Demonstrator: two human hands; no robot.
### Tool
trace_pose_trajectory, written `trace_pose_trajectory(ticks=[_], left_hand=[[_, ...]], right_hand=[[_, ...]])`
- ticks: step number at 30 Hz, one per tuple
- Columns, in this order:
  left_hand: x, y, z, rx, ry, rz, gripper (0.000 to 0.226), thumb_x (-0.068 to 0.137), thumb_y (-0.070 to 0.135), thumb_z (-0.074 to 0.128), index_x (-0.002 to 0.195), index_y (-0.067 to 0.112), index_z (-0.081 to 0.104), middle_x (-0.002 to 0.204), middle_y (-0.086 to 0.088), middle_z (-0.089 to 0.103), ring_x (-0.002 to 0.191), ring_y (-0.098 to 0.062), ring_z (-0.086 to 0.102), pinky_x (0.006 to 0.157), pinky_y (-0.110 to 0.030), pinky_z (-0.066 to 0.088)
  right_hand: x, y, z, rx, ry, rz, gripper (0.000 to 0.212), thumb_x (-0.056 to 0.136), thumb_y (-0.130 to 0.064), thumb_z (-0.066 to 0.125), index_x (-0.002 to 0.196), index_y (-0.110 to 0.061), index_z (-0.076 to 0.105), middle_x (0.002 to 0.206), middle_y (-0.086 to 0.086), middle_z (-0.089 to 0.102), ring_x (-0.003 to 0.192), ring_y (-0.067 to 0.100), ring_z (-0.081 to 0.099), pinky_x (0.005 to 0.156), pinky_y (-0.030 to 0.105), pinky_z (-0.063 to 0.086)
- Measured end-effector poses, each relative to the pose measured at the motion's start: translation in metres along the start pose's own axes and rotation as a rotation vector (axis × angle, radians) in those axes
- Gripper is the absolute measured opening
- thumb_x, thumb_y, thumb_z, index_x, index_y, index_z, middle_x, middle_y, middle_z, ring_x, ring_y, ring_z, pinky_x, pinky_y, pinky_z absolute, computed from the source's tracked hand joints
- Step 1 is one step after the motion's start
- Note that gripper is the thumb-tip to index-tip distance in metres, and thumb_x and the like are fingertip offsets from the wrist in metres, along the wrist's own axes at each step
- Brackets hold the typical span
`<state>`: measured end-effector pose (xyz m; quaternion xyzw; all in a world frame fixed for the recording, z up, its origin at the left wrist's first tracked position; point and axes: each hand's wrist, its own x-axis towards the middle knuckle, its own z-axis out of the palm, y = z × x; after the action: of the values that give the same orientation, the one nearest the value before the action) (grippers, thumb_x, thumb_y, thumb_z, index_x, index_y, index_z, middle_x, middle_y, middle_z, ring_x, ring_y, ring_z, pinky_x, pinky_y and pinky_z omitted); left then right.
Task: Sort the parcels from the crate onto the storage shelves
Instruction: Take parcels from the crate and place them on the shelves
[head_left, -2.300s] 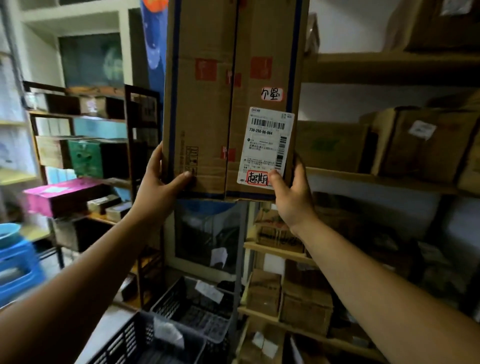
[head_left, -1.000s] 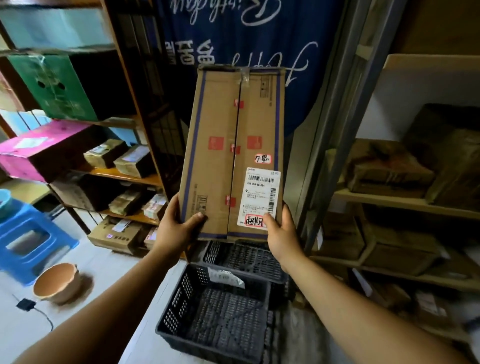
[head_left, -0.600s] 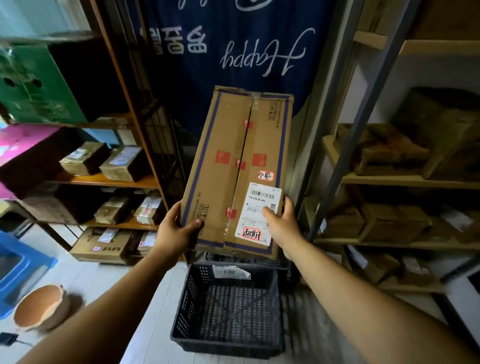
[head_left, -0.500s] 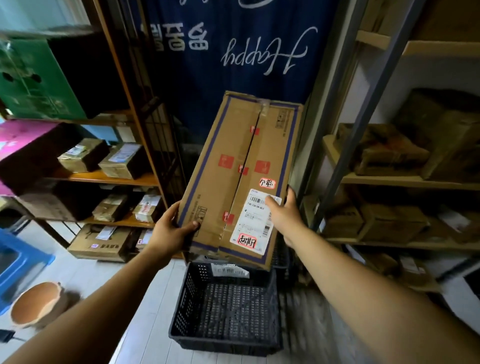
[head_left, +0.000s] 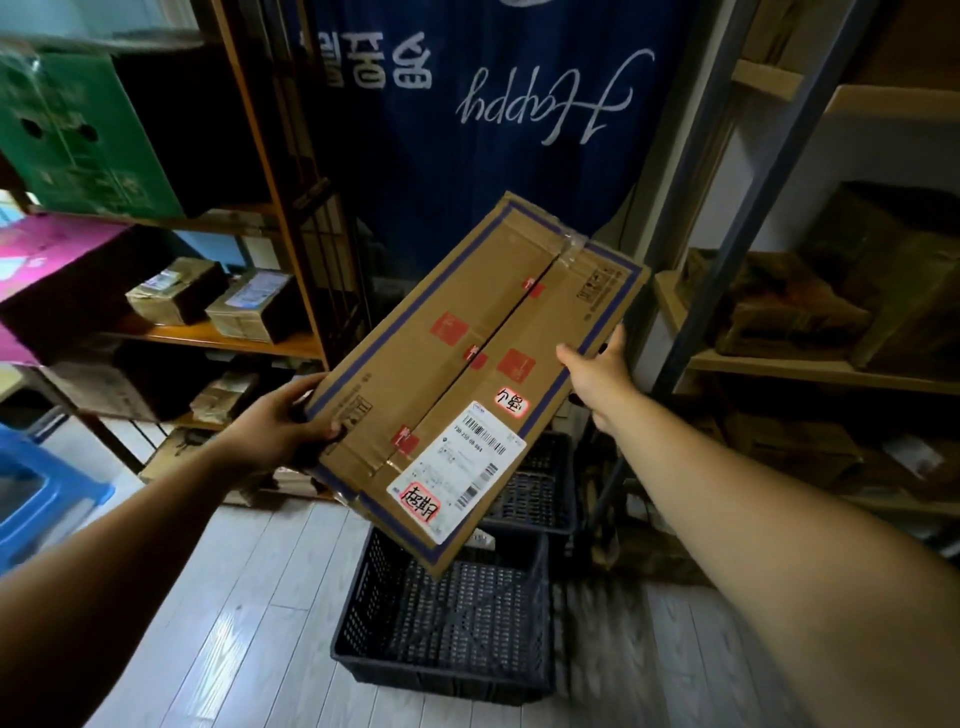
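A long cardboard parcel with blue edge stripes, red stickers and a white shipping label is held in the air, tilted with its far end up to the right. My left hand grips its near left corner. My right hand holds its right long edge, fingers behind the box. Directly below stands a dark plastic crate on the floor, with a second dark crate behind it. Wooden shelves on the right carry dim brown boxes.
A wooden rack on the left holds small labelled parcels, a green box and a pink box. A blue banner hangs at the back. A grey metal post rises right of the parcel. A blue stool stands far left.
The parcel has come down from overhead and rotated clockwise to a diagonal. My right hand slid from the near end up along the right edge. The view has tilted down toward the crates.
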<state>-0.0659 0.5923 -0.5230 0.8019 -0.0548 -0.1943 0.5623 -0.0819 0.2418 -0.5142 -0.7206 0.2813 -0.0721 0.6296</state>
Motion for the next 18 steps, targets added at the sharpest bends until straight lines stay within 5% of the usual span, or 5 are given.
trace_pose_trajectory(ticks=[13,18], left_hand=[[-0.017,-0.01,-0.074,0.113,-0.089,-0.079,0.073,0.041,0.04,0.092,0.104,0.057,0.06,0.111,-0.01,0.068,0.099,-0.032,0.067,0.08,-0.056,0.055],[-0.018,-0.009,-0.082,0.202,0.017,-0.06,0.06,0.071,0.008,0.076,0.106,0.053,0.056,0.111,-0.01,0.066,0.1,-0.03,0.065,0.087,-0.055,0.052]], right_hand=[[0.002,-0.003,-0.002,0.063,0.092,0.006,0.095,0.087,-0.015,0.065,0.15,-0.034,-0.003,0.147,0.009,0.038,0.132,0.029,0.042,0.106,0.052,0.039],[-0.003,0.004,0.004,0.1,0.168,0.029,0.067,0.082,-0.01,0.07,0.134,-0.025,0.031,0.127,0.009,0.054,0.112,0.026,0.058,0.094,0.047,0.051]])
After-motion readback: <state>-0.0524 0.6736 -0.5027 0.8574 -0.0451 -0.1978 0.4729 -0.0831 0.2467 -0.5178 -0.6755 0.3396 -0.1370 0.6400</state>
